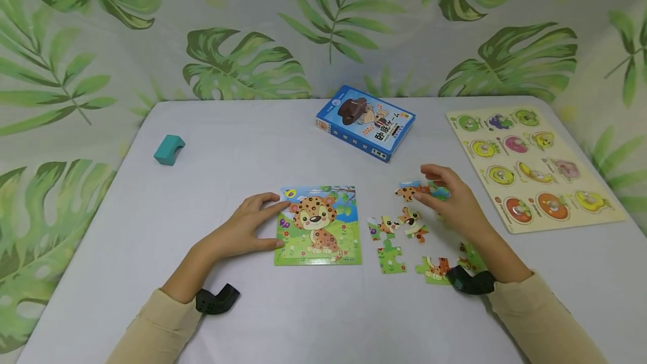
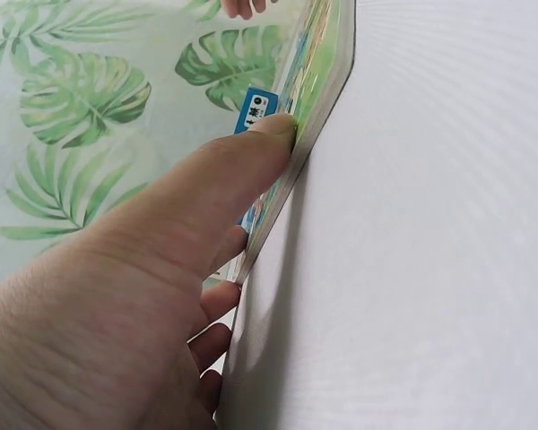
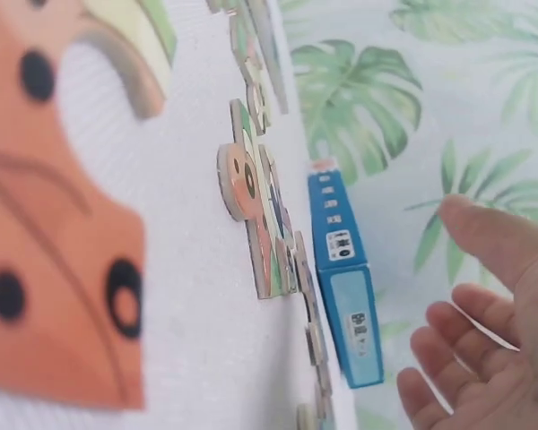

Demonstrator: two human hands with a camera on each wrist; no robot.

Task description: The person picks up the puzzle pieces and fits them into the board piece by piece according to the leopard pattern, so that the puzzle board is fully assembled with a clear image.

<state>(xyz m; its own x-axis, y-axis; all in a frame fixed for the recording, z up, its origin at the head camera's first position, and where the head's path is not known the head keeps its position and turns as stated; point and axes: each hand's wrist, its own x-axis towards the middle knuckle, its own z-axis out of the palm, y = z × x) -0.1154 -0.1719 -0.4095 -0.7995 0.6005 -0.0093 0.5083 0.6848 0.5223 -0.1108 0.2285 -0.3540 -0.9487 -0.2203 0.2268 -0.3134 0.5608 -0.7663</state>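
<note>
A square puzzle board (image 1: 303, 253) with a spotted leopard cub picture lies flat on the table. My left hand (image 1: 247, 226) touches its left side, thumb and fingers spread apart; in the left wrist view the thumb (image 2: 242, 161) rests on the board's edge. Right of the board lie several loose jigsaw pieces: a green one (image 1: 389, 260), a cub-face one (image 1: 413, 224) and one with spotted body and feet (image 1: 436, 269). Above the upper pieces hovers my right hand (image 1: 457, 206), fingers loosely bent. The right wrist view shows this hand (image 3: 493, 340) holding nothing.
A blue card-game box (image 1: 366, 122) lies behind the pieces. At the right is a wooden fruit peg board (image 1: 543, 184). A teal arch block (image 1: 169, 149) sits at the far left. Leaf-patterned cloth (image 1: 253, 66) hangs behind the white table.
</note>
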